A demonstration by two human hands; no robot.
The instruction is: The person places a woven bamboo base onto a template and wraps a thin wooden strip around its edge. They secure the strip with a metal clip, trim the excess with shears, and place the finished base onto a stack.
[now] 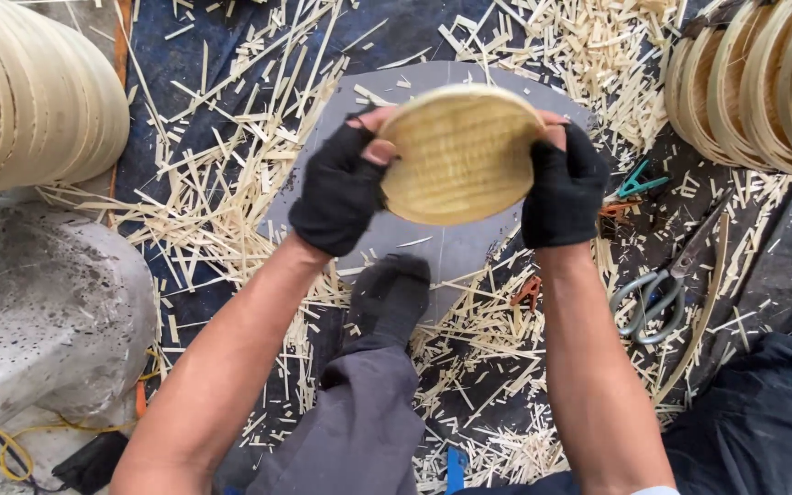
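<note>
A round woven bamboo tray (460, 151), pale yellow with a bent rim, is held up in front of me between both hands. My left hand (341, 188), in a black fingerless glove, grips its left edge with the thumb over the rim. Gripping the right edge is my right hand (563, 188), gloved the same way. The tray is tilted with its woven face toward me, above a grey board (451, 252) on the floor.
Bamboo strips and offcuts (231, 183) litter the dark floor. Stacks of bamboo rings stand at the left (34, 96) and top right (758, 82). Scissors (657, 293), a teal clip (639, 181) and orange clips lie at right. My socked foot (391, 298) rests below the tray; a concrete block (48, 312) sits left.
</note>
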